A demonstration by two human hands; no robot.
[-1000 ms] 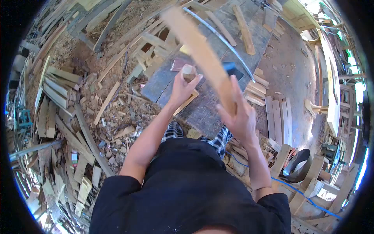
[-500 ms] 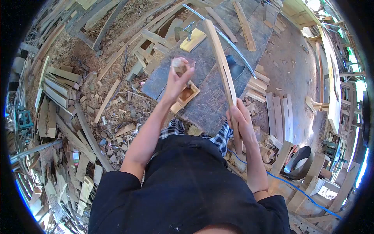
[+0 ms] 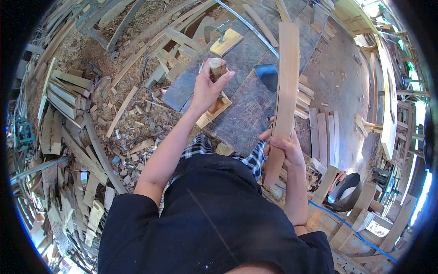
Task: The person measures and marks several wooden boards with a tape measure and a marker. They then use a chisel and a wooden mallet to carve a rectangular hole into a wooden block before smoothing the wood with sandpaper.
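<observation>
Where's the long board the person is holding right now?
In the head view, the long board is right of centre, held near its lower end in the right hand, just right of the dark blue curved piece on the table.

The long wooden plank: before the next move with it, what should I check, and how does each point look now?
1. Right hand gripping the plank: ok, held toward its near end.
2. Left hand gripping the wooden piece: ok.
3. Both hands on the plank: not ok, only the right holds it.
4. Plank clear of the dark blue piece on the table: cannot tell, they meet in view.
5. Plank's far face sound: cannot tell, it is turned away.
</observation>
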